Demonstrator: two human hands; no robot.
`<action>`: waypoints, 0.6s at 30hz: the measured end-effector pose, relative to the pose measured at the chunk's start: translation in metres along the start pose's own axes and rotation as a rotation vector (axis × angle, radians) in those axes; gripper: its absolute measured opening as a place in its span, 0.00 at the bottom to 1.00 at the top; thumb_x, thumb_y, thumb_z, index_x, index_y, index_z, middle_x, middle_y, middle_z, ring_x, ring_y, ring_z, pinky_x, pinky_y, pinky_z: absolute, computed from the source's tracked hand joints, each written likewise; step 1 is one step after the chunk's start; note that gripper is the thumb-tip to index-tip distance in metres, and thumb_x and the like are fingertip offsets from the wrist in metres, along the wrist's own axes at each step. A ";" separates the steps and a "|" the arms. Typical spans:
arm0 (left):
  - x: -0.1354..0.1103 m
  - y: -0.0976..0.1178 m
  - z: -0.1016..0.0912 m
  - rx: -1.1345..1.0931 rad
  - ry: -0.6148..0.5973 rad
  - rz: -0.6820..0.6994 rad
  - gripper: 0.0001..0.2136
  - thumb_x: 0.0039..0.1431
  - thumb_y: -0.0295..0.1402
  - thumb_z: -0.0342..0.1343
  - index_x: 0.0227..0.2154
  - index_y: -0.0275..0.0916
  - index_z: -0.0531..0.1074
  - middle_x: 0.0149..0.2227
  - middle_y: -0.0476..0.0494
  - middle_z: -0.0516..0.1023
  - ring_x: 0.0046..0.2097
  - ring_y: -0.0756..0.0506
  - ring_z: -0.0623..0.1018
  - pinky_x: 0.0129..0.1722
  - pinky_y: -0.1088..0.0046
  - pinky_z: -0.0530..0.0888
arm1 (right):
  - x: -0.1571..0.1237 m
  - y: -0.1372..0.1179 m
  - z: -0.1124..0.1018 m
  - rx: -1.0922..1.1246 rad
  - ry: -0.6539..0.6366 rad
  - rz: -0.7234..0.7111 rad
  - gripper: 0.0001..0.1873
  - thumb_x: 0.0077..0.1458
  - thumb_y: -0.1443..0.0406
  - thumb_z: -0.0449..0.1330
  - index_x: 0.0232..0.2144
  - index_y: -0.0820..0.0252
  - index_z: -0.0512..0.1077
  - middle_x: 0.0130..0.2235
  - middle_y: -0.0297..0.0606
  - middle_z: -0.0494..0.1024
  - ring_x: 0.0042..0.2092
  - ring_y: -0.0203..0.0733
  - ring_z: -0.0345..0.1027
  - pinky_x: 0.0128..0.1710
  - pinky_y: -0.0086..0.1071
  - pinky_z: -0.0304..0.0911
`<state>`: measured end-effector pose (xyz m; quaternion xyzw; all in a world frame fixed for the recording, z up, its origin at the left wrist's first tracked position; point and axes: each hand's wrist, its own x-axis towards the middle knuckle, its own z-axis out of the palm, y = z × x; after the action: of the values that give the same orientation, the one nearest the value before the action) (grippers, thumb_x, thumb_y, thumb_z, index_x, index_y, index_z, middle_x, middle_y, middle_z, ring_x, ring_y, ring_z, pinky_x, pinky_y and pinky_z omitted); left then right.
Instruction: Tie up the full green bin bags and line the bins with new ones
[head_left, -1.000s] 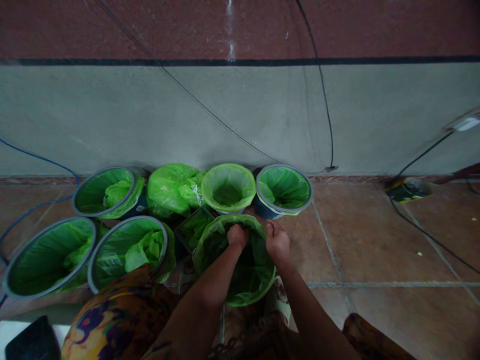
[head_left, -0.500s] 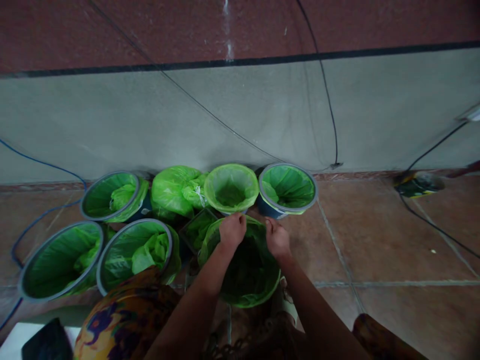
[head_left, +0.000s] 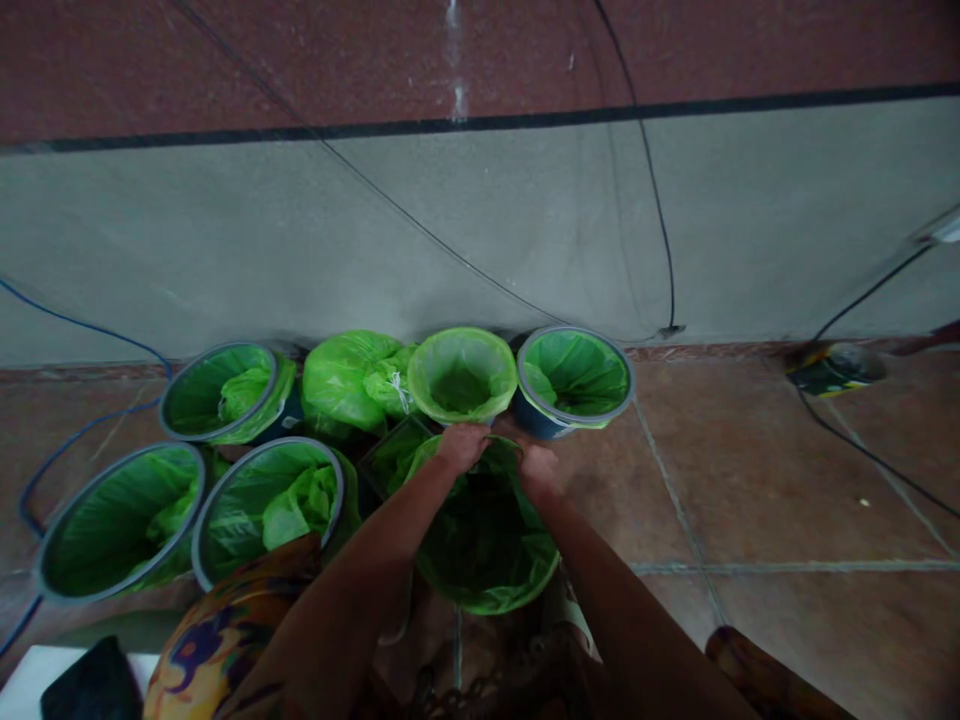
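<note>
In front of me stands a round bin lined with a green bin bag point(head_left: 486, 598), whose dark inside faces up. At its far rim, my left hand point(head_left: 463, 446) is closed on the bag's edge. My right hand point(head_left: 537, 468) grips the same edge a little to the right, fingers curled over the rim and partly hidden. Just beyond my hands are a pale green-lined bin point(head_left: 463, 405) and a grey-rimmed bin point(head_left: 574, 420), also lined in green. A square dark container point(head_left: 397, 450) with green plastic in it touches the left side.
Three grey-rimmed lined bins point(head_left: 341, 490) stand on the left, beside a tied, full green bag point(head_left: 349, 385). Cables point(head_left: 664, 220) hang along the wall point(head_left: 300, 250). A blue cable point(head_left: 67, 440) lies left; a dark can-like object point(head_left: 840, 368) is far right on the tiled floor.
My hands have come closer together along the far rim. The right hand has turned down and shifted left, and the bag's left side has moved inward. The surrounding bins have not moved.
</note>
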<state>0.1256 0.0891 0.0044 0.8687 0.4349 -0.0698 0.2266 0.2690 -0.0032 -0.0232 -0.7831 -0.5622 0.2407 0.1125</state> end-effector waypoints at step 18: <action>-0.031 0.052 0.072 -0.389 0.161 -0.551 0.25 0.60 0.44 0.54 0.54 0.31 0.66 0.44 0.33 0.80 0.48 0.38 0.79 0.47 0.68 0.73 | -0.099 0.029 0.020 0.438 0.378 0.492 0.30 0.57 0.54 0.52 0.54 0.72 0.68 0.48 0.59 0.77 0.48 0.55 0.74 0.44 0.41 0.68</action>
<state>0.1533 0.0071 -0.0329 0.6618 0.6749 0.0246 0.3253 0.2579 -0.1070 -0.0282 -0.8828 -0.2618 0.2264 0.3175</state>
